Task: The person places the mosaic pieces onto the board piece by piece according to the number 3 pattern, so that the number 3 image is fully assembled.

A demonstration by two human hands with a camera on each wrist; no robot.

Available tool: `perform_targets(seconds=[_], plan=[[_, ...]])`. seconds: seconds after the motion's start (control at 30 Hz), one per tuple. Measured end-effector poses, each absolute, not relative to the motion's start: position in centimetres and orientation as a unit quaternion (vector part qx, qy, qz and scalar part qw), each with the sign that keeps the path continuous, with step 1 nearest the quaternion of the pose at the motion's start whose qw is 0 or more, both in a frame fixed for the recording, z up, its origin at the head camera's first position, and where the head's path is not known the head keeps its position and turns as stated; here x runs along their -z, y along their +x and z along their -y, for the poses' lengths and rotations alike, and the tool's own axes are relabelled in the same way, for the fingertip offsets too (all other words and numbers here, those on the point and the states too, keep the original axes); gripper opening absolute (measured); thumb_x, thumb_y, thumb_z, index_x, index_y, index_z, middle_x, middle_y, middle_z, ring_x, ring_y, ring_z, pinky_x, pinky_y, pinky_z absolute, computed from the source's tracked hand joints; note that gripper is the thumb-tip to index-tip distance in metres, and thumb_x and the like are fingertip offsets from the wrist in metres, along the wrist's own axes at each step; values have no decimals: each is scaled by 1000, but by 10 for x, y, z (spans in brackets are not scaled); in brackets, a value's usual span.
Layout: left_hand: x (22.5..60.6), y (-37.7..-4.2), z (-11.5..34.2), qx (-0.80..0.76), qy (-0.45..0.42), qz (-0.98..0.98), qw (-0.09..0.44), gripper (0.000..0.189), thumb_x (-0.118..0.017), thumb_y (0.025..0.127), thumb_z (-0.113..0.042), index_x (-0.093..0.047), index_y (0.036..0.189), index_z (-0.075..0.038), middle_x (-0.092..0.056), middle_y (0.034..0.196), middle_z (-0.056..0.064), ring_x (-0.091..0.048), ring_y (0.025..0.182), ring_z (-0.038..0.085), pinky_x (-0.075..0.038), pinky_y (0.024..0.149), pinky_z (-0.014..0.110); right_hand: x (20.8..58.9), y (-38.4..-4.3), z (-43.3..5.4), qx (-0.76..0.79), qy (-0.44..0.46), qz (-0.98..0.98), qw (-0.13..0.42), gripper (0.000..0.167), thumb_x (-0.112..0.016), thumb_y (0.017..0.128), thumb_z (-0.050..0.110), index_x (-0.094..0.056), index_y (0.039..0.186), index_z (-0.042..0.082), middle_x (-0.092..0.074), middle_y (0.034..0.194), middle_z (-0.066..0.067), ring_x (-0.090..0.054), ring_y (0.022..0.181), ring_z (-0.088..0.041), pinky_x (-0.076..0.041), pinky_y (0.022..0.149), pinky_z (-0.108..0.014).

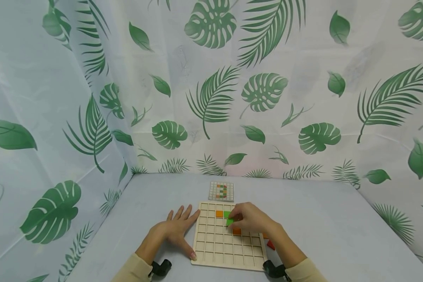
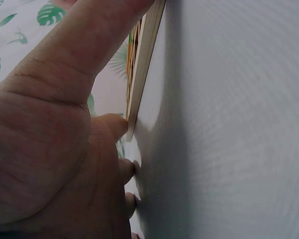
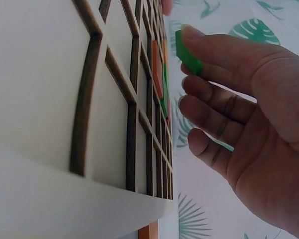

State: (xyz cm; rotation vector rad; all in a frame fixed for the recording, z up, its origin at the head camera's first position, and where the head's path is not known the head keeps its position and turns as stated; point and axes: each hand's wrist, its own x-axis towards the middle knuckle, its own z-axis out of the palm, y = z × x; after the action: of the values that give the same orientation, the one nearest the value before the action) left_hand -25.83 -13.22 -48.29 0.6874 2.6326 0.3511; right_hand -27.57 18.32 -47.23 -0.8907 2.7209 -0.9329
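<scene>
A wooden grid board point(image 1: 215, 250) lies on the table, its square cells bounded by raised strips. My left hand point(image 1: 178, 229) is spread along its left side, the thumb and index finger touching the edge. Over the upper middle of the board, my right hand point(image 1: 252, 219) pinches a green tile point(image 3: 188, 56) between thumb and index finger. In the right wrist view this tile is tilted and apart from the grid. An orange tile point(image 1: 219, 214) and a second green tile point(image 1: 226, 214) sit side by side in upper cells. A darker orange tile point(image 1: 236, 232) lies below the right hand.
A small pattern card point(image 1: 214, 191) with a coloured grid lies just beyond the board. Right of the board, partly behind the right arm, are a red piece point(image 1: 270, 244) and an orange piece point(image 1: 265, 235). Leaf-printed curtains point(image 1: 218, 156) enclose the table's back and sides.
</scene>
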Motion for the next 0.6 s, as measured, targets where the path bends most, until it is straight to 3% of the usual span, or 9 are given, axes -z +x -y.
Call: perform_targets(seconds=[0.6], plan=[[486, -260, 133, -124, 249, -940, 195, 142, -88, 62, -74, -9, 169, -25, -1, 176, 16, 5, 162, 43, -2, 125, 71, 473, -271, -180, 307, -295, -900, 95, 19, -89, 84, 24, -82, 100, 15, -72, 95, 5, -63, 79, -5, -55, 69, -22]])
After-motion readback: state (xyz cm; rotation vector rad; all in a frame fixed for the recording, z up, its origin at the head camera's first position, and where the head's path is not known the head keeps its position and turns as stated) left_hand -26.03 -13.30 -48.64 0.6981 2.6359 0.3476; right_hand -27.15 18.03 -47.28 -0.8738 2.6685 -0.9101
